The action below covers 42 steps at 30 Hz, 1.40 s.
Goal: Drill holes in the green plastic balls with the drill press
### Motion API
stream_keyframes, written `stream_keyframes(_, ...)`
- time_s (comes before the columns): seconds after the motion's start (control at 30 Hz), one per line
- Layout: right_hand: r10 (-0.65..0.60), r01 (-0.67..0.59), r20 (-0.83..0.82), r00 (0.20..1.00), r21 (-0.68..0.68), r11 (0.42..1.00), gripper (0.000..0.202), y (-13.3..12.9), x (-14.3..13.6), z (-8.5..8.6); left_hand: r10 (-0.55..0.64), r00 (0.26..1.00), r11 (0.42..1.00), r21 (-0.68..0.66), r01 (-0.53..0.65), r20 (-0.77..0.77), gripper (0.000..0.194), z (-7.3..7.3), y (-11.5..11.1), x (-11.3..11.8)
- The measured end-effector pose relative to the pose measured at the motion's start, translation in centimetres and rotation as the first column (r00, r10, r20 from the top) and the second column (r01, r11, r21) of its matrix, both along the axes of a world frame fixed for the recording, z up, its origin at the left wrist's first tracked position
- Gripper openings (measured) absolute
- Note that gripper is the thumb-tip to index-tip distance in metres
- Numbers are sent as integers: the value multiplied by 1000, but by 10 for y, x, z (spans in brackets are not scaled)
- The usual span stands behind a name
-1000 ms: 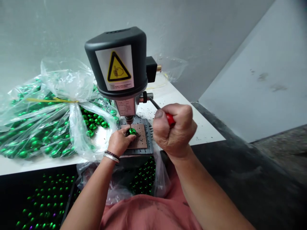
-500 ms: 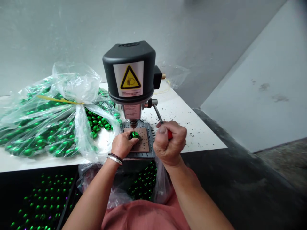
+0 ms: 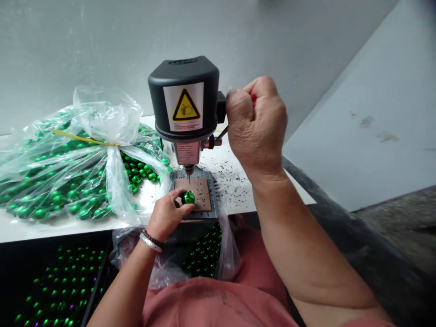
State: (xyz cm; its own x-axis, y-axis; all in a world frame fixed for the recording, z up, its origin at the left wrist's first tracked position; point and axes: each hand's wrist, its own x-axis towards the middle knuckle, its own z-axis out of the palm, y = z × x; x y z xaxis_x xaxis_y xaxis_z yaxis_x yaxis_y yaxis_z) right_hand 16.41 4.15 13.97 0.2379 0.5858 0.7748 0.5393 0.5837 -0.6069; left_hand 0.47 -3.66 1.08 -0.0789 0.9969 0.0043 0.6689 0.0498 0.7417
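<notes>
Between the thumb and fingers of my left hand (image 3: 169, 210) is a shiny green ball (image 3: 189, 197), held over the front of a brown board (image 3: 201, 193) on the drill press base (image 3: 214, 200). The thin drill bit (image 3: 190, 178) points down just above and behind the ball, apart from it. My right hand (image 3: 260, 125) is closed in a fist around the red-knobbed feed lever (image 3: 223, 133), raised beside the black motor housing (image 3: 185, 100). Most of the red knob (image 3: 254, 98) is hidden by the fingers.
A tied clear plastic bag (image 3: 116, 181) and many green balls (image 3: 41, 213) cover the table's left side. Dark shavings (image 3: 235, 175) are scattered right of the base. Below the table edge, an open plastic bag (image 3: 229, 254) and a dark container (image 3: 20, 272) hold more green balls.
My right hand has risen with the lever from beside the base to motor height. The drill bit has lifted off the ball, and my left hand has drawn the ball slightly toward me.
</notes>
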Motion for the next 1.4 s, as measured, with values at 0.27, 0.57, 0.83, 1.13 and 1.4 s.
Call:
stream_keyframes(0.27, 51, -50, -30, 998, 30, 998, 22, -2, -1, -3, 86, 893, 982, -188, -2, 442, 51, 3, -24, -5)
stream_keyframes(0.57, 87, -86, -47, 995, 29, 996, 22, -1, 0, -4, 525, 93, 851, -518, -90, 846, 36, 9, -4, -7)
stream_keyframes(0.83, 84, -81, -25, 996, 82, 993, 22, -2, 1, -6, 398, 178, 917, -393, -64, 900, 19, 9, -8, -2)
stream_keyframes(1.13, 143, -140, -59, 988, 48, 989, 23, -3, 3, -7, 174, 851, 985, -92, -147, 496, 40, -18, 19, -4)
stream_keyframes(1.4, 166, -163, -41, 985, 70, 984, 24, -5, 7, -6, 127, 950, 991, 0, -133, 287, 40, -34, 36, -3)
